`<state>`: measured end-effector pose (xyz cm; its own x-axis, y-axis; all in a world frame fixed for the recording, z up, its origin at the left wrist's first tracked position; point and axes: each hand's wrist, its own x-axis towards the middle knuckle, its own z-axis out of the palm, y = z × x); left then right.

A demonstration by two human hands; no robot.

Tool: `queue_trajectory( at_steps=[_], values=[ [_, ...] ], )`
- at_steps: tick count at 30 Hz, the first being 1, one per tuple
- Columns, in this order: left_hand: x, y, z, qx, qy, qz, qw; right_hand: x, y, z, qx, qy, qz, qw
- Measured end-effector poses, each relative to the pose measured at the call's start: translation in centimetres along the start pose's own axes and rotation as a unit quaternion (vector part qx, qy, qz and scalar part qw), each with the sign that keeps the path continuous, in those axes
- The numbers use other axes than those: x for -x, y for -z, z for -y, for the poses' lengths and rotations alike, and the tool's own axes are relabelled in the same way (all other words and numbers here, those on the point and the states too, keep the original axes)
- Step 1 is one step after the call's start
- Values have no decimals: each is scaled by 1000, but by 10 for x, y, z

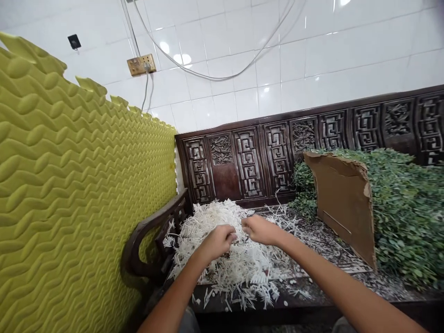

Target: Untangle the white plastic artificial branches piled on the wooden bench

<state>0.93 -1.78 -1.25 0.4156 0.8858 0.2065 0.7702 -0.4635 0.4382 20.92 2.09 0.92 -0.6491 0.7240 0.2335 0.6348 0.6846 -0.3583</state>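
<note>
Well, far to the left of both hands a yellow textured mat (79, 185) stands upright, its toothed edge uppermost. Beyond that edge, high up and left of the hands, a small black square (74, 41) sits on the white tiled wall (229, 51). Nearer the hands, but still to their left, comes a curved dark armrest (133, 247), and well above it a socket plate (141, 65) with a plug in it.

Next is the left hand (219, 240), fingers curled inward over the heap of white branching pieces (239, 266), which spreads beneath and around both hands. Just beside it, with a narrow gap between, the right hand (258, 229) is bent the same way, knuckles up; whether either one pinches a piece I cannot tell. Behind them rises a carved wooden backrest (227, 180).

Right of the hands, loose white bits litter the dark surface (312, 296). Farther right a brown cardboard panel (342, 203) stands on edge, with leafy greenery (409, 208) massed behind and beyond it.
</note>
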Motion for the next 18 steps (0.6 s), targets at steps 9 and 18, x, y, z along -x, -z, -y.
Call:
queue_trajectory(
  at_steps=[9, 18],
  values=[
    [-9, -2, 21, 92, 30, -79, 992, -3, 4, 1, -84, -11, -135, 987],
    [-13, 1, -2, 92, -15, -82, 992, -5, -2, 4, -85, -9, -127, 988]
  ],
)
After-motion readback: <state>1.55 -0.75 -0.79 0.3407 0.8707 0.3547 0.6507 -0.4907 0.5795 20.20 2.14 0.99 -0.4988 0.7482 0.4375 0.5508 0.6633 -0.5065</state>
